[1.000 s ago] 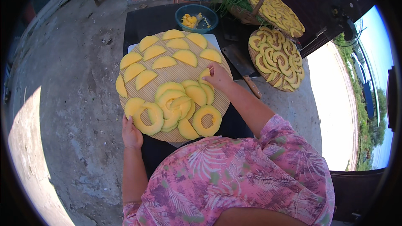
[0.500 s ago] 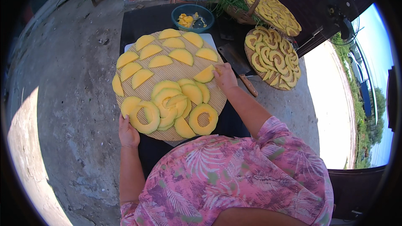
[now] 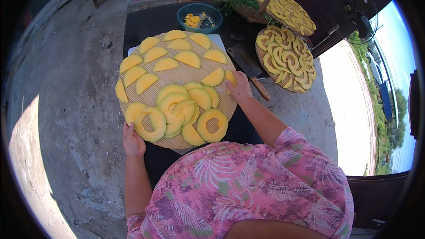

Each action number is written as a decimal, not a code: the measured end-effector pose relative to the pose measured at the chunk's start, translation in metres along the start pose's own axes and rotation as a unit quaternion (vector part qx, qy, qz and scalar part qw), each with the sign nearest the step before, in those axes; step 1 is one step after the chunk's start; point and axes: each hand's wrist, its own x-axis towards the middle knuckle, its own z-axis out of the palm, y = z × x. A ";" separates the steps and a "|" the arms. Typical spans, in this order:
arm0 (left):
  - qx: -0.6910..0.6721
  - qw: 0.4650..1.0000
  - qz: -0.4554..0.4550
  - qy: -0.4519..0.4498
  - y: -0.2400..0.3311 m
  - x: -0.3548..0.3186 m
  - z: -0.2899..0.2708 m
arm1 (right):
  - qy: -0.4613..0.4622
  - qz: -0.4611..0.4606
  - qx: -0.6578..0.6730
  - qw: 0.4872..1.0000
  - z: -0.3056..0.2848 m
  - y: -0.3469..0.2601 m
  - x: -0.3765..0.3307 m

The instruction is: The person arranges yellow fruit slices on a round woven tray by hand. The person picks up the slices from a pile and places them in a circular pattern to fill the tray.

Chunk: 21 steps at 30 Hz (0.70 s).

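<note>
A round woven tray [image 3: 170, 75] carries yellow, green-rimmed pumpkin slices. Half-moon slices [image 3: 187, 59] lie spread over its far part, while a heap of overlapping slices [image 3: 172, 108] and a ring slice [image 3: 212, 125] lie on the near part. At the tray's near left rim, my left hand [image 3: 133, 141] is closed on the edge, with its fingers partly hidden. My right hand [image 3: 240, 87] is at the right rim, its fingers closed on a pumpkin slice [image 3: 230, 78] at the tray's edge. Just left of it another half-moon slice [image 3: 213, 76] lies flat.
Beyond the tray stands a teal basin [image 3: 200, 17] with yellow scraps. A cleaver [image 3: 261, 89] lies right of the tray. Farther right are two round trays of curved slices [image 3: 287, 59] [image 3: 287, 11] and a basket [image 3: 252, 14] of long greens. A white board [image 3: 217, 40] shows under the tray.
My right hand has drawn back slightly toward the tray's right rim, leaving one half-moon slice flat and now showing another slice at its fingers. My left hand keeps its hold on the rim.
</note>
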 end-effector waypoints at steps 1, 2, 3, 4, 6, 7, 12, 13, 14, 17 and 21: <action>-0.001 1.000 -0.001 0.003 0.001 0.000 0.001 | -0.001 0.006 0.006 1.000 -0.001 -0.003 0.000; -0.001 1.000 0.000 0.003 0.001 0.000 0.001 | -0.001 0.005 0.007 1.000 -0.001 -0.005 0.001; 0.002 1.000 0.000 0.000 0.001 0.000 0.000 | -0.010 0.014 -0.038 0.999 -0.003 -0.008 0.002; 0.005 1.000 -0.001 -0.003 0.002 0.000 0.000 | -0.018 0.023 -0.084 0.996 -0.005 -0.012 0.003; 0.004 1.000 0.000 -0.006 0.002 0.000 0.002 | -0.016 -0.053 -0.081 0.995 -0.006 -0.017 0.007; 0.004 1.000 -0.002 -0.009 0.002 -0.001 0.002 | -0.015 -0.126 -0.078 0.989 -0.007 -0.019 0.010; 0.005 1.000 -0.004 -0.007 0.002 -0.001 0.002 | -0.156 -0.249 -0.140 0.945 -0.006 -0.033 0.031; 0.014 1.000 -0.003 -0.005 0.002 -0.001 0.002 | -0.194 -0.245 -0.157 0.937 -0.008 -0.038 0.035; 0.014 1.000 -0.002 -0.005 0.002 -0.001 0.002 | -0.194 -0.246 -0.157 0.937 -0.011 -0.043 0.040; -0.001 1.000 -0.007 -0.015 0.003 -0.001 0.005 | -0.275 -0.252 -0.192 0.908 -0.021 -0.057 0.054; -0.003 1.000 -0.006 -0.015 0.004 -0.002 0.004 | -0.303 -0.231 -0.224 0.897 -0.021 -0.074 0.062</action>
